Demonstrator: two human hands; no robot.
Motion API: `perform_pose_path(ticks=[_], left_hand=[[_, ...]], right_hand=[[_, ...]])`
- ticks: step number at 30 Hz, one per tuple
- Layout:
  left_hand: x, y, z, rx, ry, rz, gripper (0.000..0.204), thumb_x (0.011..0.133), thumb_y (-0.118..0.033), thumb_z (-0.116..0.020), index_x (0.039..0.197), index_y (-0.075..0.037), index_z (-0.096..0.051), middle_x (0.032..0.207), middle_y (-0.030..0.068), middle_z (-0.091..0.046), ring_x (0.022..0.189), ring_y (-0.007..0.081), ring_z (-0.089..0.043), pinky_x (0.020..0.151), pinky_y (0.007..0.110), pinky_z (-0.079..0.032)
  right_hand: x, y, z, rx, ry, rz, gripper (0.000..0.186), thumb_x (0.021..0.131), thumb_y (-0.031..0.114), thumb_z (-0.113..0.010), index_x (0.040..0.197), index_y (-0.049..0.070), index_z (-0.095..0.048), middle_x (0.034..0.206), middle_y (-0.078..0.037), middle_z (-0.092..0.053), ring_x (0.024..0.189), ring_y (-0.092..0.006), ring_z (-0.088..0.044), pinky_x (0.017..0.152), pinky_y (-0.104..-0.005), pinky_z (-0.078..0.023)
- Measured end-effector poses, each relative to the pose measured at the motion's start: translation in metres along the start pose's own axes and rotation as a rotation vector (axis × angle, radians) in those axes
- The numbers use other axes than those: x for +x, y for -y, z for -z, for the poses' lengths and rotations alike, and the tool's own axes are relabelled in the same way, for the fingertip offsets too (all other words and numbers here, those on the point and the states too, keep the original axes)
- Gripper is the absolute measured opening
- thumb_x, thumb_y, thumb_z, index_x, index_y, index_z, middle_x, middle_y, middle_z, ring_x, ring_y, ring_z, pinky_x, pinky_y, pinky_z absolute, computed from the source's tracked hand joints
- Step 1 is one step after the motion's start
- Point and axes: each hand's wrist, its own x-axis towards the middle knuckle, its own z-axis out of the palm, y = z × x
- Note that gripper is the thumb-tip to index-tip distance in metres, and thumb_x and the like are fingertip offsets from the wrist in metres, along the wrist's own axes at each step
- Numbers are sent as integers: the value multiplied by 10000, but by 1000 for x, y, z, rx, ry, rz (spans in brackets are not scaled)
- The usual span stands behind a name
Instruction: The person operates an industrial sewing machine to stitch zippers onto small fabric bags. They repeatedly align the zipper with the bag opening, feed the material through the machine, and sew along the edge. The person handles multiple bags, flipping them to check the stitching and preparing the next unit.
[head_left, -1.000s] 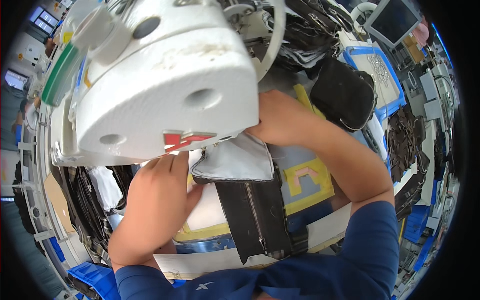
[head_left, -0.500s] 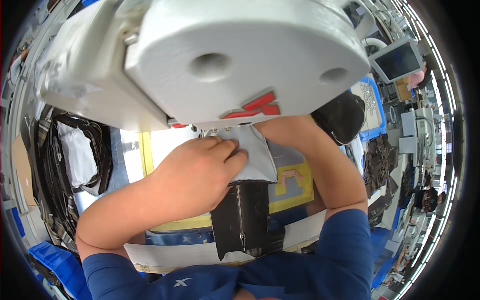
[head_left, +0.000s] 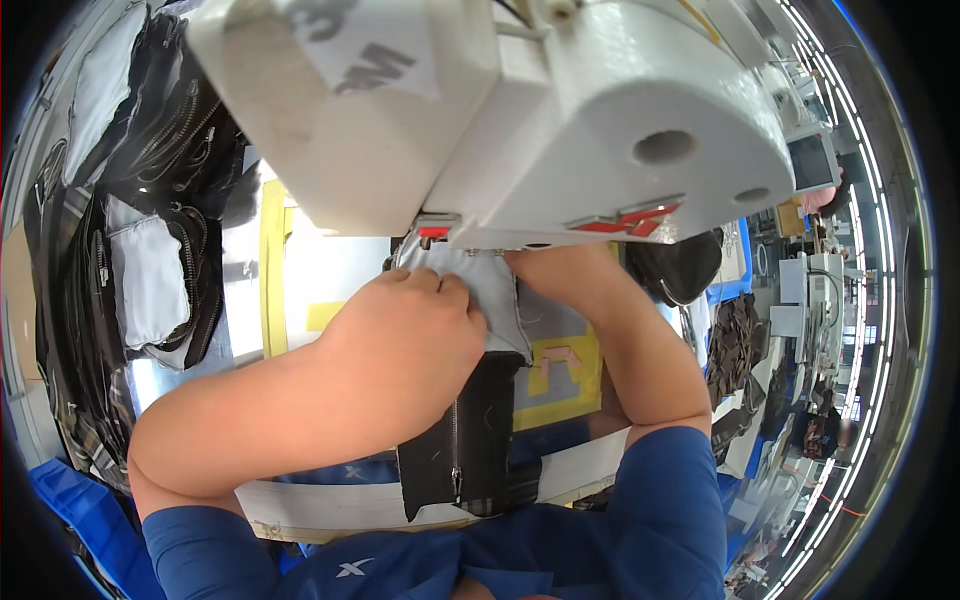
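My left hand (head_left: 420, 335) rests on a pale grey piece of cloth (head_left: 502, 312), its fingers curled down against it under the edge of a white sewing machine head (head_left: 600, 110). The cloth joins a black fabric piece (head_left: 488, 420), which hangs toward me over the table edge and carries a metal zipper (head_left: 456, 450). My right hand (head_left: 555, 272) lies at the far right side of the cloth. Its fingers are hidden by the machine head, as is the needle area.
Stacked black garment pieces with zippers and grey linings (head_left: 150, 290) lie at the left. Yellow tape (head_left: 555, 410) marks the work surface. A dark rounded object (head_left: 680, 265) stands right of the machine, near a pile of dark pieces (head_left: 738, 345). A blue bin (head_left: 95, 520) sits at lower left.
The view has shifted, so the machine head appears farther right and more stacked pieces show at left. My left hand's fingers look more curled together on the cloth.
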Motion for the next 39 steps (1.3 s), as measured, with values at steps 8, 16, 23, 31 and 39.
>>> perform_pose_path(ticks=[8, 16, 23, 31, 39], left_hand=[[1, -6, -5, 35, -27, 29, 418, 850, -256, -801, 1135, 35, -706, 1108, 159, -695, 1015, 304, -712, 892, 405, -588], [0, -8, -1, 58, 18, 26, 457, 843, -278, -816, 1140, 48, -697, 1157, 201, -678, 1032, 321, -704, 916, 416, -584], [3, -12, 0, 87, 40, 31, 508, 822, -319, -840, 1147, 46, -699, 1167, 203, -672, 1034, 324, -703, 909, 409, -588], [3, -14, 14, 68, 91, 49, 571, 808, -364, -856, 1212, 7, -696, 1214, 213, -699, 977, 350, -740, 855, 436, -614], [8, -16, 15, 26, 79, 35, 645, 815, -373, -856, 1300, 11, -671, 1369, 281, -670, 1142, 410, -722, 1005, 456, -581]], right_hand=[[-3, -2, 12, 174, -95, 61, 194, 901, 175, -737, 1084, 143, -794, 1011, -59, -792, 941, -298, -749, 811, -442, -584], [4, 10, 15, 151, -137, 78, 197, 908, 156, -733, 1094, 121, -788, 989, -92, -785, 929, -332, -750, 807, -461, -585], [5, 6, 9, 146, -168, 125, 233, 885, 92, -673, 1087, 101, -789, 995, -149, -781, 941, -390, -748, 823, -502, -598], [11, 3, -9, 312, -106, -2, 151, 839, 116, -662, 901, 31, -770, 902, -236, -756, 899, -459, -745, 812, -543, -604], [12, -10, -5, 297, 15, -43, 190, 862, 153, -696, 859, -23, -768, 870, -267, -757, 887, -478, -751, 812, -556, -606]])
